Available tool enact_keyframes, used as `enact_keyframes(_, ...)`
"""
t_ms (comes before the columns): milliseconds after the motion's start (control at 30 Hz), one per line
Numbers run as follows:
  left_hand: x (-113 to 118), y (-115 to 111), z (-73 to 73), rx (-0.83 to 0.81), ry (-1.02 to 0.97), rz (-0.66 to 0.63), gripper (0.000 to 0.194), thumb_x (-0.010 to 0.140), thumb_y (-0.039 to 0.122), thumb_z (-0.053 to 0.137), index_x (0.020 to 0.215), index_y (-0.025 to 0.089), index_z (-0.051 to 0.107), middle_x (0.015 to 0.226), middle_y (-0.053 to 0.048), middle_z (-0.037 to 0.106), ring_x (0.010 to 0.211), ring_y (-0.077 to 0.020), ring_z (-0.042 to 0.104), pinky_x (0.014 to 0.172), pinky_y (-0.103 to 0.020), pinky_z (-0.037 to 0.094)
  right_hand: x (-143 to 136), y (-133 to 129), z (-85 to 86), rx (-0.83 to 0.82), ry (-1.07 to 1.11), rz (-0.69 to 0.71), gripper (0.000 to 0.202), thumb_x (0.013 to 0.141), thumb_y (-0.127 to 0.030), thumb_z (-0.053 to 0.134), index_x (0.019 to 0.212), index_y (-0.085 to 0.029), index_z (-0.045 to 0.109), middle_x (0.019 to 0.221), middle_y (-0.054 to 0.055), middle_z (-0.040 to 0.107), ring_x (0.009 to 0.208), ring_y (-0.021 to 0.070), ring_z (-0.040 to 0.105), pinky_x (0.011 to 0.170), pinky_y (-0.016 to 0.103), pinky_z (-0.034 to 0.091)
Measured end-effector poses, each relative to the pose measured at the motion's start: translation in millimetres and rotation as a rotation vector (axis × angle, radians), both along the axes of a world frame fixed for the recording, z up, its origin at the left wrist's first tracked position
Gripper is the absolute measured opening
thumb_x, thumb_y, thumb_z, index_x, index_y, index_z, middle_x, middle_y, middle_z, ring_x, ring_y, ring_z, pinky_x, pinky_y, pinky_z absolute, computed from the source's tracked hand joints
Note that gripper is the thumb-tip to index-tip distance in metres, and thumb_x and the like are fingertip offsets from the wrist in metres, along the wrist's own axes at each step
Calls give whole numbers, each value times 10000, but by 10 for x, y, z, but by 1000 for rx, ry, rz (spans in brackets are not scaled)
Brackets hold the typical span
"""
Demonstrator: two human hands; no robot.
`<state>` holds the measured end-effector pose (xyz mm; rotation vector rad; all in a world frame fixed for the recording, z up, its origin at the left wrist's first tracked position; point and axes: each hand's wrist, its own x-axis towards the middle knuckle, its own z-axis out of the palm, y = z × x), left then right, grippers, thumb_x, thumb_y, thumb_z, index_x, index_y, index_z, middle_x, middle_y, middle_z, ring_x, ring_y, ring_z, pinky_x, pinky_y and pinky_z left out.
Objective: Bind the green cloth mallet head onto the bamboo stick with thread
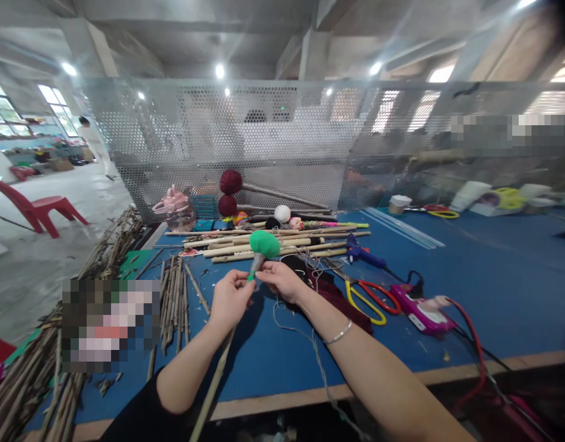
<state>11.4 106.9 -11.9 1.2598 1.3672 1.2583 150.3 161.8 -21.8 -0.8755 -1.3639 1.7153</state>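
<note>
A stick (214, 382) with a green rounded head (264, 244) stands tilted in front of me, its lower end toward my body. Around its neck is a greyish wrap (257, 263) with a bit of green below it. My left hand (231, 298) is closed around the stick just under the neck. On the other side, my right hand (282, 279) pinches at the neck, fingertips close to the left ones. Whether a thread or cloth edge is between those fingers is too small to tell. Dark maroon cloth (340, 301) and loose grey string (315, 350) lie beneath my right forearm.
Scissors (367, 301), a blue glue gun (362, 253) and a magenta power strip (420, 310) lie to the right. Peeled sticks (282, 240) and maroon-headed sticks (230, 182) lie behind. Thin twigs (174, 301) cover the left. A perforated screen (245, 135) borders the back.
</note>
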Motion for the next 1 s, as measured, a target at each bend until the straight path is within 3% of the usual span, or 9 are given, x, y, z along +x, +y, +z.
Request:
enact_keyframes(200, 22, 11, 39, -35, -240, -108, 344, 636, 400, 656, 809, 152, 492, 589, 17, 613, 360, -60, 481, 356, -171, 365, 52, 18, 32, -86, 137, 107, 335, 629, -349, 698, 844, -134, 556, 400, -124, 302, 324, 14, 118, 319, 171, 52)
enact_keyframes(367, -54, 66, -4, -213, -320, -289, 318, 678, 408, 616, 794, 133, 505, 691, -49, 644, 447, -74, 551, 404, -168, 414, -2, 24, -45, -70, 105, 21, 313, 606, -351, 715, 728, -146, 513, 389, -123, 306, 312, 13, 146, 307, 175, 72)
enact_keyframes(433, -57, 66, -31, -237, -223, -261, 314, 703, 413, 584, 834, 138, 509, 687, -36, 630, 436, -74, 540, 369, -160, 392, -32, 25, -75, -67, 35, -30, 321, 595, -360, 718, 701, -149, 501, 386, -122, 320, 298, 14, 166, 297, 178, 84)
enact_keyframes(600, -4, 44, -84, -11, 74, -58, 315, 672, 320, 622, 916, 167, 495, 519, 79, 502, 307, -47, 403, 281, -148, 292, -66, 14, -75, -45, -26, -66, 328, 601, -385, 706, 715, -154, 503, 399, -116, 368, 284, 14, 198, 290, 178, 103)
enact_keyframes(1000, -29, 70, -42, -26, -72, -15, 313, 664, 345, 626, 885, 159, 506, 443, 97, 462, 302, -58, 393, 277, -151, 276, -50, -28, -5, -52, 73, -71, 304, 603, -349, 705, 621, -164, 465, 365, -121, 309, 296, 12, 170, 298, 165, 90)
